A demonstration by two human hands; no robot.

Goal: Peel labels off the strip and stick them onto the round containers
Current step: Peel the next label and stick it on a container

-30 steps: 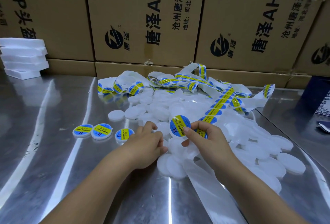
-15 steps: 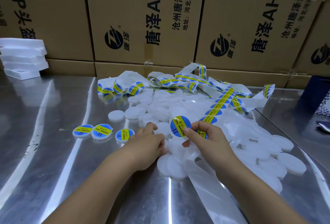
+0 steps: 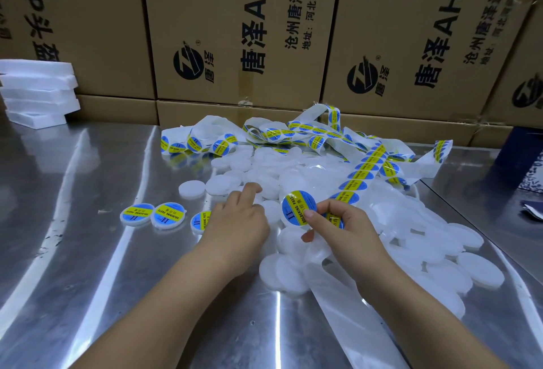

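My right hand [image 3: 346, 230] pinches a peeled round blue-and-yellow label [image 3: 298, 207] between thumb and forefinger, holding it up over the pile. The label strip [image 3: 363, 171] runs from under that hand back to a tangled heap of strip. My left hand [image 3: 235, 221] rests with curled fingers on the left edge of the pile of plain white round containers [image 3: 426, 251]; I see nothing held in it. Labelled containers lie to its left: two [image 3: 136, 214] [image 3: 169, 215] in full view, a third [image 3: 199, 221] partly hidden by the hand.
The work lies on a shiny metal table [image 3: 88, 251]. Empty backing strip [image 3: 352, 310] trails toward me. Cardboard boxes [image 3: 235, 30] wall the back. White foam trays [image 3: 35, 92] are stacked at far left, and a dark blue object [image 3: 526, 157] sits at right.
My left hand has slid a little left and forward, now covering part of the third labelled container. The right hand still holds the label in nearly the same spot.
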